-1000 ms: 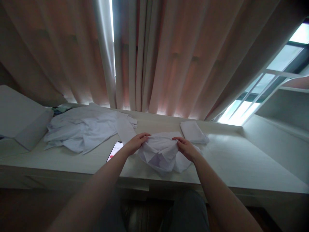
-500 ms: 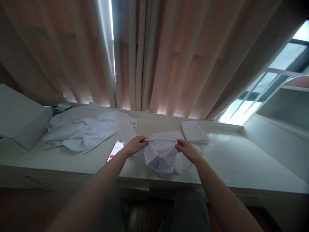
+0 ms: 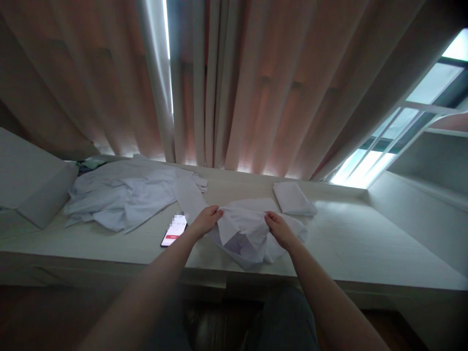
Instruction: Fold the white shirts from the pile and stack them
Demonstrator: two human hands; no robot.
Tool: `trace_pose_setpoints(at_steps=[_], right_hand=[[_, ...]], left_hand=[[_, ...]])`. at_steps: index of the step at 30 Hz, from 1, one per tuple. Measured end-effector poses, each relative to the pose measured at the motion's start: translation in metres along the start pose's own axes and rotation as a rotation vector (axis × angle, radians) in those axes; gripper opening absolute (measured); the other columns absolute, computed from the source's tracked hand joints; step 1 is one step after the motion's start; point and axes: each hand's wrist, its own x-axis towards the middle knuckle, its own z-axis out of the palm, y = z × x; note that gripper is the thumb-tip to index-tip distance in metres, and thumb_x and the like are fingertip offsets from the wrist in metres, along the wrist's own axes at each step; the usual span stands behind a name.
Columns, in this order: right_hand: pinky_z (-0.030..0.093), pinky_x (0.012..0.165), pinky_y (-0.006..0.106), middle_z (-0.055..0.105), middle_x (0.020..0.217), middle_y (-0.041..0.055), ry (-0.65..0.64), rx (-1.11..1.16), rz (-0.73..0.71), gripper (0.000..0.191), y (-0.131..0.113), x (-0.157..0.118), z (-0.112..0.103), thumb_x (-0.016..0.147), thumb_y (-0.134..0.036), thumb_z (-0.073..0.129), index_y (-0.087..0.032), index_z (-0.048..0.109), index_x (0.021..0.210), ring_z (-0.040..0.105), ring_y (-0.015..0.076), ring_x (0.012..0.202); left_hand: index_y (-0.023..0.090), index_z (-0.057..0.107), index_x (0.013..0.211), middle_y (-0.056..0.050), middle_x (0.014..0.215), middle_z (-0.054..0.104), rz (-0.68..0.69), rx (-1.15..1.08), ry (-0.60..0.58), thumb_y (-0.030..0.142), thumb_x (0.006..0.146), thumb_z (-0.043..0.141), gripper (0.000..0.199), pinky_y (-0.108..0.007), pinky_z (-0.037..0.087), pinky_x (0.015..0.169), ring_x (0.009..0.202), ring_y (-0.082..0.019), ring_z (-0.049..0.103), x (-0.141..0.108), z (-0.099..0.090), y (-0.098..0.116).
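A white shirt lies bunched near the front edge of the counter, with two pointed flaps like a collar at its top. My left hand pinches the left end of its upper edge between thumb and fingers. At the right end of the same edge, my right hand has a similar pinch. The edge is stretched nearly straight between them, slightly lifted. A sleeve-like white strip runs from behind my left hand toward the back left.
To the left lies a large crumpled heap of white cloth, beside a white box. A lit phone sits by my left forearm. A folded white cloth rests behind my right hand. Curtains hang along the counter's back.
Both hands have shifted slightly left, and the upper edge of the shirt looks a little tauter between them. The other things stay in place.
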Motion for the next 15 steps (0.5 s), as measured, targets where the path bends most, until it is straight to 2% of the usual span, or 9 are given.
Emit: trace_pose_setpoints(at_steps=[4, 7, 9, 12, 15], right_hand=[[0.042, 0.075, 0.029, 0.062, 0.090, 0.0019, -0.226, 0.077, -0.029, 0.033, -0.015, -0.010, 0.001, 0.071, -0.035, 0.059, -0.021, 0.056, 0.100, 0.056, 0.0149, 0.078], [0.041, 0.077, 0.030, 0.064, 0.085, 0.0014, -0.306, -0.027, -0.022, 0.025, -0.019, -0.014, -0.001, 0.070, -0.036, 0.060, -0.019, 0.061, 0.090, 0.056, 0.0159, 0.079], [0.042, 0.073, 0.028, 0.064, 0.079, 0.0010, -0.267, -0.132, -0.020, 0.024, -0.016, -0.012, -0.002, 0.073, -0.039, 0.056, -0.018, 0.061, 0.082, 0.056, 0.0158, 0.075], [0.042, 0.066, 0.027, 0.061, 0.073, 0.0003, -0.116, -0.324, -0.068, 0.026, -0.014, -0.006, -0.005, 0.076, -0.043, 0.050, -0.018, 0.058, 0.077, 0.054, 0.0152, 0.070], [0.041, 0.062, 0.025, 0.056, 0.064, -0.0012, 0.019, -0.540, -0.166, 0.027, -0.025, 0.002, -0.009, 0.077, -0.042, 0.048, -0.018, 0.054, 0.067, 0.052, 0.0144, 0.065]], left_hand=[[0.017, 0.053, 0.074, 0.001, 0.068, 0.057, 0.071, 0.125, 0.007, 0.042, 0.080, 0.041, 0.029, -0.023, 0.035, 0.057, 0.064, -0.013, 0.050, -0.002, -0.008, 0.002], [0.017, 0.053, 0.077, 0.001, 0.070, 0.058, 0.102, 0.185, -0.012, 0.040, 0.082, 0.038, 0.027, -0.024, 0.036, 0.059, 0.066, -0.013, 0.051, -0.004, -0.008, 0.002], [0.018, 0.052, 0.076, 0.000, 0.071, 0.058, 0.135, 0.270, 0.001, 0.038, 0.083, 0.037, 0.026, -0.024, 0.035, 0.060, 0.066, -0.014, 0.051, -0.005, -0.006, 0.002], [0.019, 0.051, 0.073, 0.000, 0.069, 0.057, 0.177, 0.426, 0.059, 0.036, 0.084, 0.037, 0.024, -0.024, 0.034, 0.060, 0.066, -0.014, 0.051, -0.004, -0.004, 0.006], [0.020, 0.052, 0.078, -0.001, 0.070, 0.057, 0.220, 0.521, 0.113, 0.036, 0.085, 0.035, 0.024, -0.025, 0.034, 0.060, 0.067, -0.015, 0.053, 0.000, -0.007, 0.019]])
